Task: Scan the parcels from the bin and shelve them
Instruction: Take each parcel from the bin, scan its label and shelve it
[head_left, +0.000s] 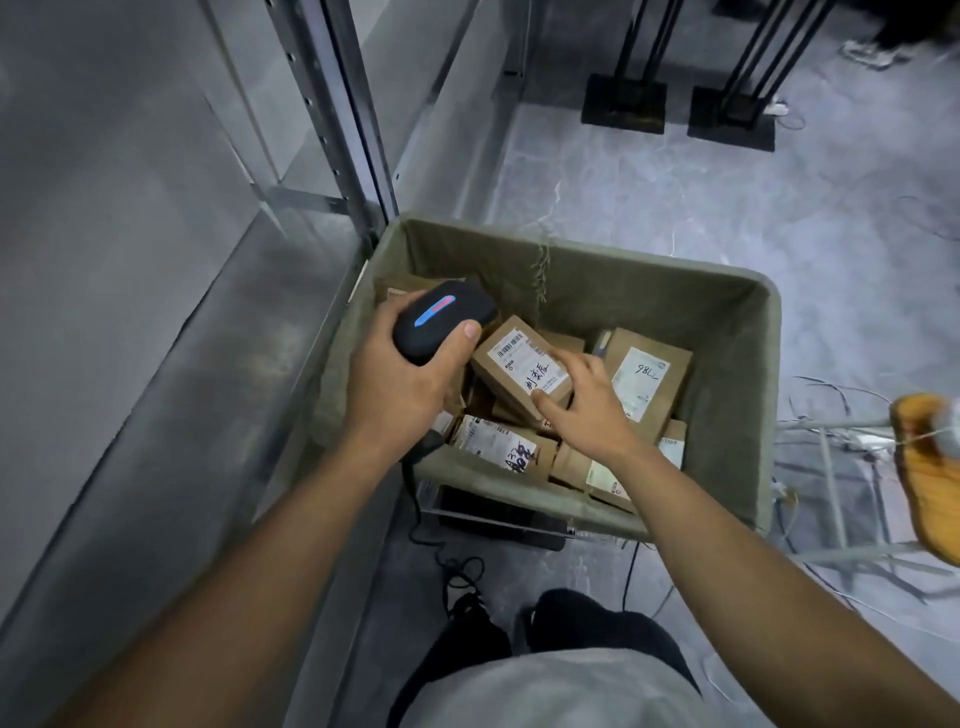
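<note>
Over the fabric-lined bin (727, 332) on the floor, a black handheld scanner (441, 322) is gripped in the left hand (400, 374), the grip closed round its body and the thumb laid along its side. A tilted brown parcel (519, 364) lying atop the other parcels in the bin is pinched by the right hand (587, 405), thumb at its near edge, fingers on its labelled top. A metal shelf frame (343, 104) stands just beside the bin.

Grey floor (675, 208) carries the bin (727, 415); two black stand bases (623, 104) far; cables (457, 566) near.
</note>
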